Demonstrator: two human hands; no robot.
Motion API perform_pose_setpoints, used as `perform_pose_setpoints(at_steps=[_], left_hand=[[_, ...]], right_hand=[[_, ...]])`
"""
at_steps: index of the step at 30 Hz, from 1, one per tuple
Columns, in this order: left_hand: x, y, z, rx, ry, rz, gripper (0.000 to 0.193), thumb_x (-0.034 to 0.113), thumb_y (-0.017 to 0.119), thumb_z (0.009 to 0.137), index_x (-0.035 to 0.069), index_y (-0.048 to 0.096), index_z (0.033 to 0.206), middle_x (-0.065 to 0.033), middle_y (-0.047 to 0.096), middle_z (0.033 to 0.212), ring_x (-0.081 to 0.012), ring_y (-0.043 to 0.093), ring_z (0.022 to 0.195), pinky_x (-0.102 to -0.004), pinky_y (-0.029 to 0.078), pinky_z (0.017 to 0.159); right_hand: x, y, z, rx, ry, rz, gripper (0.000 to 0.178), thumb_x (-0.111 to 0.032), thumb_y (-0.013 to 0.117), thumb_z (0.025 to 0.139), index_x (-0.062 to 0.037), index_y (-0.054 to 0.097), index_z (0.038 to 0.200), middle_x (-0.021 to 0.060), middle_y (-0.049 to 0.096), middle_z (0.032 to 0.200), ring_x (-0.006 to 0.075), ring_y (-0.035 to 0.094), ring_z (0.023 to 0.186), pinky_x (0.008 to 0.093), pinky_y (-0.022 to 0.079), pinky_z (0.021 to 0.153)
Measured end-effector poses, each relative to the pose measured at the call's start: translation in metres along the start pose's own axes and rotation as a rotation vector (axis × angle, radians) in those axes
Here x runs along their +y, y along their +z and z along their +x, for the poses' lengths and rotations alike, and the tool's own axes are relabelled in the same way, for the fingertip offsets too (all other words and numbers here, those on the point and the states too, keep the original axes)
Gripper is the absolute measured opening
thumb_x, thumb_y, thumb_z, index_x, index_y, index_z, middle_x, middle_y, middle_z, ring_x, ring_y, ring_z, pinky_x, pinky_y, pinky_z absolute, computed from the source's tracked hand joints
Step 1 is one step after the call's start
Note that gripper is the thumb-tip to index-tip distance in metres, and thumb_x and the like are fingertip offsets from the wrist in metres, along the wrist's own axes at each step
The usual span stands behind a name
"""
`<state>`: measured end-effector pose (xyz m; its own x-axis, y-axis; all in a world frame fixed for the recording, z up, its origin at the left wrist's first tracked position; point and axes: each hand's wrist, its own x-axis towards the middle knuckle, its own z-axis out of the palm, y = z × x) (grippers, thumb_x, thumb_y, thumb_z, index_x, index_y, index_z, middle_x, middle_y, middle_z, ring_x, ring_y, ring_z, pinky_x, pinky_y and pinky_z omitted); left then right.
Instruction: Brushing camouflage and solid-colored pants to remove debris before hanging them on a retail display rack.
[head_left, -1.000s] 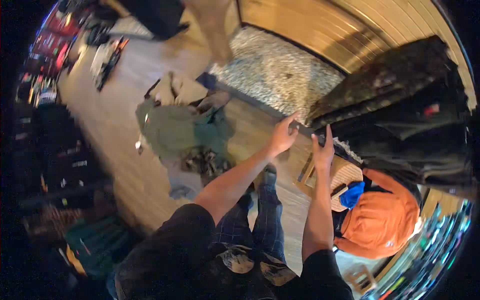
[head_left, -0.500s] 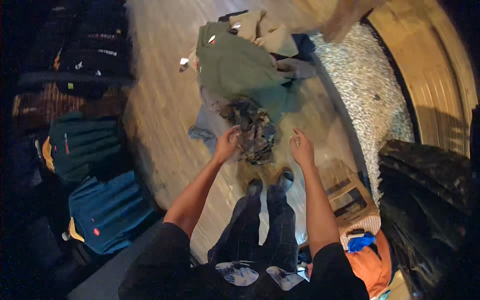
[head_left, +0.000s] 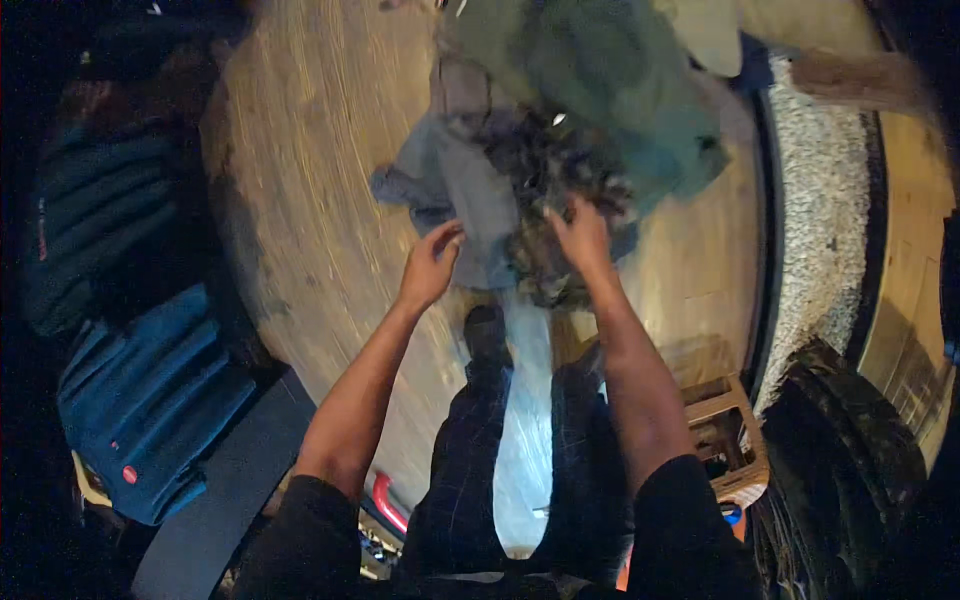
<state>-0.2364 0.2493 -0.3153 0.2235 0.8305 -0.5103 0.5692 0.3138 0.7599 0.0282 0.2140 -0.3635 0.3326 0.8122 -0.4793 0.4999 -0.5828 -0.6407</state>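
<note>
A crumpled camouflage-patterned garment (head_left: 548, 255) lies on the pile by my feet, beside a grey garment (head_left: 465, 185). My right hand (head_left: 583, 240) is on the camouflage cloth, its fingers curled into the folds and appearing to grip it. My left hand (head_left: 432, 265) is at the near left edge of the grey garment, fingers loosely bent with a gap to the thumb, and nothing shows in it. Beyond both hands spreads a large dark green garment (head_left: 610, 80), smeared by motion.
Dark teal and blue shirts (head_left: 155, 410) hang on the left by a dark grey panel (head_left: 225, 490). A pebble strip (head_left: 825, 190) borders the wooden floor (head_left: 310, 170) on the right. Near my right arm are a wooden crate (head_left: 745, 425) and dark hanging clothes (head_left: 840, 460).
My view has moved closer to the pile. My right hand has gone from beside the camouflage garment onto it. The left hand has come away from that garment, toward the grey one.
</note>
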Motion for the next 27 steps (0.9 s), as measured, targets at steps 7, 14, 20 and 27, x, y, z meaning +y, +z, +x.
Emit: perform_pose_setpoints(at_steps=[7, 14, 20, 27], left_hand=[[-0.09, 0.002, 0.001, -0.083, -0.091, -0.092, 0.035, 0.022, 0.058, 0.098, 0.003, 0.06, 0.127, -0.0134, 0.07, 0.11, -0.0202, 0.066, 0.105, -0.0314, 0.049, 0.092], [-0.013, -0.011, -0.045, -0.103, 0.064, -0.15, 0.031, 0.015, 0.058, 0.096, 0.004, 0.061, 0.125, -0.0151, 0.067, 0.113, -0.0238, 0.065, 0.105, -0.035, 0.05, 0.092], [0.195, -0.043, -0.09, -0.09, 0.665, 0.216, 0.072, 0.01, 0.077, 0.073, 0.014, 0.047, 0.139, -0.0147, 0.045, 0.143, -0.0397, 0.041, 0.134, -0.047, 0.036, 0.11], [0.374, -0.115, -0.166, -0.275, 0.872, 0.44, 0.077, 0.017, 0.084, 0.067, 0.014, 0.05, 0.135, -0.0127, 0.059, 0.129, -0.0357, 0.054, 0.122, -0.0457, 0.042, 0.104]], right_hand=[[0.038, 0.095, 0.079, 0.24, 0.013, 0.008, 0.055, -0.036, 0.065, 0.086, 0.0002, 0.06, 0.126, 0.0243, 0.064, 0.118, 0.0409, 0.061, 0.109, 0.0461, 0.047, 0.095], [-0.006, 0.01, -0.061, 0.104, -0.059, 0.256, 0.035, -0.016, 0.062, 0.084, 0.0009, 0.063, 0.115, 0.0222, 0.07, 0.097, 0.031, 0.069, 0.088, 0.0377, 0.053, 0.079], [-0.152, -0.202, -0.197, 0.004, -0.253, 0.109, 0.027, -0.009, 0.061, 0.08, 0.0035, 0.064, 0.104, 0.0186, 0.066, 0.082, 0.0268, 0.064, 0.072, 0.0349, 0.05, 0.069], [-0.302, -0.417, -0.348, 0.118, -0.303, 0.055, 0.042, -0.006, 0.061, 0.077, -0.0045, 0.061, 0.119, 0.0138, 0.068, 0.088, 0.0162, 0.061, 0.067, 0.0315, 0.05, 0.065]])
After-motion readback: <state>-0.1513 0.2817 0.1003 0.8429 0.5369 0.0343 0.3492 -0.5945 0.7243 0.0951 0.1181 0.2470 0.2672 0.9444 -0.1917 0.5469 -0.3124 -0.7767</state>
